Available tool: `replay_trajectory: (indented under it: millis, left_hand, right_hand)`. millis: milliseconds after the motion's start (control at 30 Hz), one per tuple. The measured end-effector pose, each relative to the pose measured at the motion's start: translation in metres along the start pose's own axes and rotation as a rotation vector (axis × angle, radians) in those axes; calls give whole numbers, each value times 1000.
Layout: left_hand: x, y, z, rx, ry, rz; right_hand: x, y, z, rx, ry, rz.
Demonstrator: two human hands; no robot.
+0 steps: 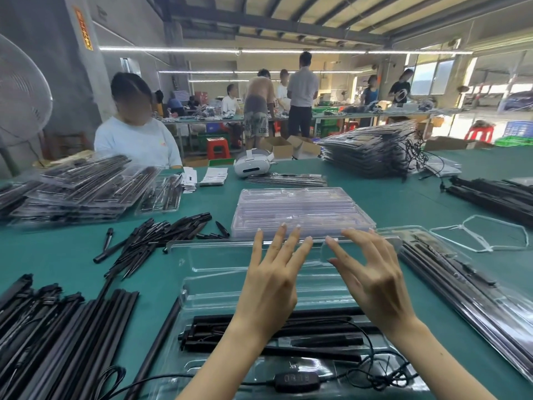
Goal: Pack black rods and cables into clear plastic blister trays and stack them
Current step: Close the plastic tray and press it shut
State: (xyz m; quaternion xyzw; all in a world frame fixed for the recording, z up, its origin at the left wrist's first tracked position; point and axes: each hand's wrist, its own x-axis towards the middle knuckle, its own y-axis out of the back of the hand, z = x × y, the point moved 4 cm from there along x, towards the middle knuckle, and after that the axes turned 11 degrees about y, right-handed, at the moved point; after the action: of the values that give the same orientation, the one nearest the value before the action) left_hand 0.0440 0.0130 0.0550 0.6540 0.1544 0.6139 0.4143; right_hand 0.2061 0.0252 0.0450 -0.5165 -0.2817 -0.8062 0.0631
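Observation:
An open clear blister tray [219, 264] lies in front of me on the green table. Its near half holds black rods [259, 336] and a black cable with a controller [297, 381]. Its far half, the lid, lies flat and holds nothing. My left hand [271, 281] and my right hand [372, 278] reach over the lid with fingers spread, fingertips at its far edge; neither plainly grips it. A stack of empty clear trays [302, 212] stands just beyond.
Loose black rods [63, 336] lie at the left, short black pieces [161, 241] beyond them. Packed trays are stacked at far left [75, 192], far right [369, 151] and near right [467, 290]. A white headset [252, 164] and a seated person are across the table.

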Motion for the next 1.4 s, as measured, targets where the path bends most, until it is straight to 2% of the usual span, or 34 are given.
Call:
replay_trajectory:
  millis: [500, 767, 900, 933, 1000, 1067, 1133, 1267, 1400]
  left_hand:
    - [7, 1, 4, 53, -36, 141]
    - [30, 11, 21, 198, 159, 48]
    - [31, 12, 24, 228, 168, 43]
    - [30, 12, 25, 215, 165, 53]
    - [26, 12, 27, 197, 153, 59]
    - [23, 13, 27, 223, 132, 41]
    - [19, 15, 28, 230, 125, 21]
    - [14, 17, 30, 191, 123, -8]
    - [8, 18, 29, 120, 144, -5]
  right_hand:
    - [9, 1, 2, 19, -17, -102]
    - [11, 5, 1, 35, -34, -149]
    - [30, 8, 14, 243, -216, -190]
    - [40, 5, 22, 349, -285, -241]
    - [61, -8, 36, 614, -397, -487]
    - [77, -23, 43, 886, -398, -779]
    - [86, -33, 46, 1037, -352, -964]
    - [83, -45, 46, 1212, -406, -1250]
    - [72, -52, 43, 1404, -459, -1385]
